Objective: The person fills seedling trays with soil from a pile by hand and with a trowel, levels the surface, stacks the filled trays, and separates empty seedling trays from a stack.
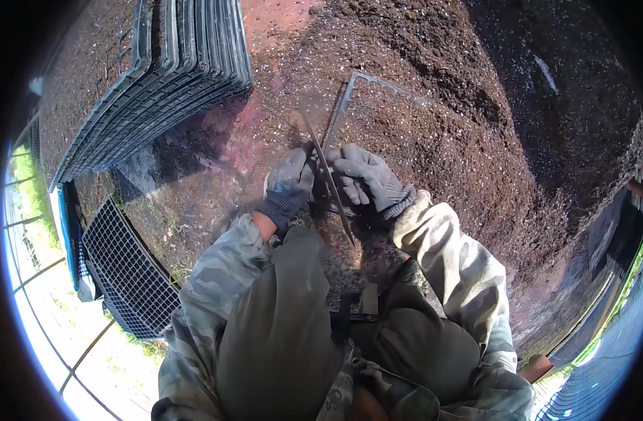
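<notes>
Both hands wear grey gloves and meet near the middle of the head view. My left hand (291, 179) is closed at the near left corner of a dark tray. What its fingers grip is too small to make out. My right hand (367, 179) has its fingers curled beside a thin, flat strip (326, 172), which slants between the two hands; whether they hold it is unclear. Beyond them the tray (346, 98) lies mostly buried under dark soil (412, 133), with its left and far rims showing.
A tall stack of black trays (160, 91) stands at the upper left. Below it leans a black grid tray (128, 270). A large soil mound (447, 56) spreads across the right. At the far right edge, part of another person's hand (637, 188) shows.
</notes>
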A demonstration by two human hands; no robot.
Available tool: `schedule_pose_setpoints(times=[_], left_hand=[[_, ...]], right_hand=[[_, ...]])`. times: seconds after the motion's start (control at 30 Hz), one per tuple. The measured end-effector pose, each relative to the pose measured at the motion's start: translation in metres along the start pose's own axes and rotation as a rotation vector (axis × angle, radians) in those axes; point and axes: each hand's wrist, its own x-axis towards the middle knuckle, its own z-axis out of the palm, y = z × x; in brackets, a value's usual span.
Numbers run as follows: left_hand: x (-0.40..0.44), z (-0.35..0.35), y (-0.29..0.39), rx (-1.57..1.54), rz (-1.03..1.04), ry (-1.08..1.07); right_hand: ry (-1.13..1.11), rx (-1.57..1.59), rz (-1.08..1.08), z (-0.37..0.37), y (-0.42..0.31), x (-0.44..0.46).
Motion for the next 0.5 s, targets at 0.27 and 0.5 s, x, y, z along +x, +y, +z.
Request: schedule_pose_setpoints(times=[0.27,0.5], left_hand=[[-0.013,0.004,0.026,0.017,-0.023,-0.047],[-0.015,0.004,0.029,0.159,0.062,-0.016]], right_hand=[[0.673,-0.259,-0.427,-0.11,-0.056,-0.085],[1.512,-0.62,-0.544,-0.277,-0.067,-0.258]])
